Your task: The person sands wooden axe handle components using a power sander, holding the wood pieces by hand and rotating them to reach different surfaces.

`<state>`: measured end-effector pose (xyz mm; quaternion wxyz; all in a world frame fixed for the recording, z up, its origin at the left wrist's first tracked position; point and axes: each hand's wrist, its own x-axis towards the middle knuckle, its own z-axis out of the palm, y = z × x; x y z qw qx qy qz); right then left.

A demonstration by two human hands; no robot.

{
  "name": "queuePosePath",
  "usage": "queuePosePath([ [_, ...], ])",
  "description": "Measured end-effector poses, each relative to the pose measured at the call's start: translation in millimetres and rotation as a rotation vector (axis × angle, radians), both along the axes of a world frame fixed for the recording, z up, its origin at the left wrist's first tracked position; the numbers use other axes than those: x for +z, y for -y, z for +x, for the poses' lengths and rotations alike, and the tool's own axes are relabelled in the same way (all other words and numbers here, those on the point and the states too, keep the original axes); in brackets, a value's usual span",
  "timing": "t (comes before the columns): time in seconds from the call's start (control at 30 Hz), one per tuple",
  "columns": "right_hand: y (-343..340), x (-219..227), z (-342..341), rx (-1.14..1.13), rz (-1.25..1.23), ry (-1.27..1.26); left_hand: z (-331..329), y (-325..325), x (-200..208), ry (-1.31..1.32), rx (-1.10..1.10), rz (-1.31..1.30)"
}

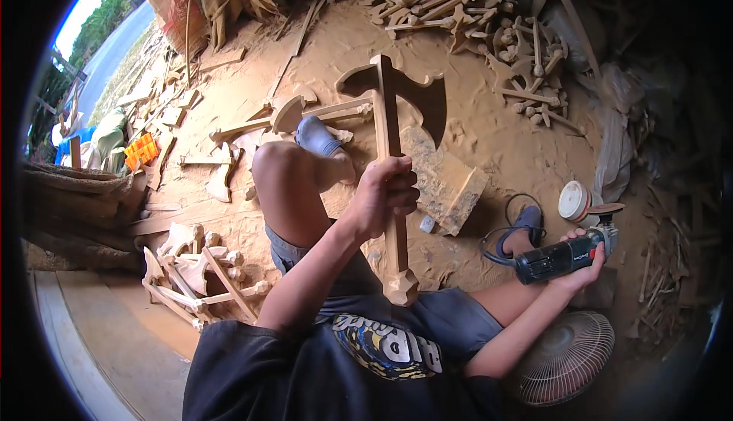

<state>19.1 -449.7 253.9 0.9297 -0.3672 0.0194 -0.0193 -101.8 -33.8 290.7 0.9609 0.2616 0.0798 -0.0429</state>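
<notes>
My left hand (384,193) is wrapped round the faceted handle of a wooden axe (386,119), held upright in front of me. The axe's curved, two-sided head is at the top, and a knobbed end shows below my fist. Over on the right, my right hand (589,270) grips a dark angle grinder (551,261) by its body. A brown round disc (605,209) on the grinder faces up, apart from the axe. A dark power cord (496,235) loops from the tool's rear end near my foot.
Beyond the axe, a rough block (463,192) rests on the sawdust-covered floor. Wooden axes and pieces form a heap (450,5) at the far right and a smaller pile (200,274) at near left. A round fan (569,356) stands below my right forearm; a white tub (573,200) lies beyond.
</notes>
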Motion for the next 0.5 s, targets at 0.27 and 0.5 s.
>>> queuePosePath([
  [0.27,-2.7,-3.9,-0.7,-0.014,0.008,-0.003,-17.5,26.9,6.8,-0.014,0.246,0.523],
  [0.5,-11.2,1.8,-4.9,-0.021,-0.005,-0.008,-22.2,33.9,-8.5,0.158,0.218,0.583],
])
